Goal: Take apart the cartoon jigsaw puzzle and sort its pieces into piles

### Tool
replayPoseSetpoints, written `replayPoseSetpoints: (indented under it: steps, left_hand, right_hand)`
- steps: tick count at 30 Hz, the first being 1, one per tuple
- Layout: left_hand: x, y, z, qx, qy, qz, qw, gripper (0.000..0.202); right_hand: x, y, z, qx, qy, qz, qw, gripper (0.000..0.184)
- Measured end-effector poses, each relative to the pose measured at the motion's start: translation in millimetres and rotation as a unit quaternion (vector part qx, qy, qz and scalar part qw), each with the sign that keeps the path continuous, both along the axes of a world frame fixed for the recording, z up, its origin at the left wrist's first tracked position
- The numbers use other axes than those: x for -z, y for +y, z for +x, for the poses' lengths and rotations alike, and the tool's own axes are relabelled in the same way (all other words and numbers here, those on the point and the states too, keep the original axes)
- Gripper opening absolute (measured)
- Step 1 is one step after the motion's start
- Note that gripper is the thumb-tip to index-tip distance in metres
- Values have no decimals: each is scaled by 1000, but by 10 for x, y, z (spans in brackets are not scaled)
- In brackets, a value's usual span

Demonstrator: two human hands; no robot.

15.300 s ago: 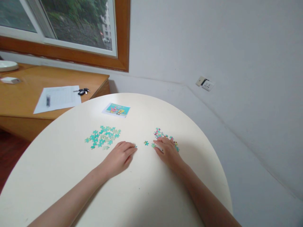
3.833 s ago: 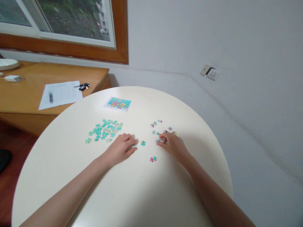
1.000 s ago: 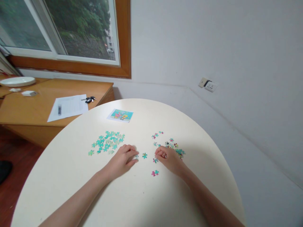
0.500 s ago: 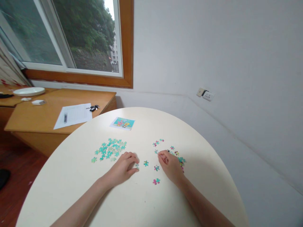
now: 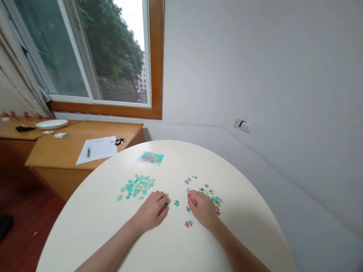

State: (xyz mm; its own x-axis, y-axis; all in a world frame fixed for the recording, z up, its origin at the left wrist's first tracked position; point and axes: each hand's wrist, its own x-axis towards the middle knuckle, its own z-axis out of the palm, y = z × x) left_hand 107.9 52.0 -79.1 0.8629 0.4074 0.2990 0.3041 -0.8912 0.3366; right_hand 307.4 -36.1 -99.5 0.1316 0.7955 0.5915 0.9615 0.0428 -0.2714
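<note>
My left hand (image 5: 154, 208) rests on the table with its fingers closed round a small puzzle piece (image 5: 167, 206), mostly hidden by the fingertips. To its right lies a single teal puzzle piece (image 5: 177, 203). My right hand (image 5: 201, 206) is curled, thumb against the fingers; whatever may be in it is hidden. Beside and partly under that hand are a piece (image 5: 188, 209) and a heap of mixed pieces (image 5: 217, 200). Two joined pink and teal pieces (image 5: 188, 224) lie nearer to me. A short row of pieces (image 5: 187, 181) lies beyond my right hand.
A spread of teal and green pieces (image 5: 137, 186) lies at the left of the round white table (image 5: 147, 249). Toward the far edge is a cartoon picture card (image 5: 151, 158). A wooden desk (image 5: 70, 147) behind holds paper (image 5: 98, 149), keys (image 5: 119, 141) and a white plate (image 5: 51, 124).
The view has tilted up and shifted slightly left. The fingers of my left hand have closed on the puzzle piece that showed between them. My right hand stays curled by the heap.
</note>
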Motion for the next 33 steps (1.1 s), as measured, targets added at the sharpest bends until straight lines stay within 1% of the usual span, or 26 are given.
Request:
replayPoseSetpoints:
  steps: [9,15,19,23,28,33]
  left_hand:
    - [10,-64,-51,-6,-33,12,999,18]
    - [22,-230,-187,-20,-55,-4,998,18]
    - [30,-350,-283,-40,-58,-19,997,15]
    - [87,-427,-339,-44,-70,-17,996,15]
    - [160,-525,-379,-44,-71,-5,996,22]
    - [169,-654,-429,-68,-74,11,995,23]
  right_hand:
    - [-5,-17,-6,23,-2,-61,998,17]
    - [1,-13,-2,-12,29,-86,996,21]
    - [58,-48,1,-45,69,-61,995,28]
    - [97,-167,-45,-73,53,-75,993,35]
    - [141,-332,-99,-45,52,-87,994,41]
    - [200,-487,-111,-10,66,-74,995,29]
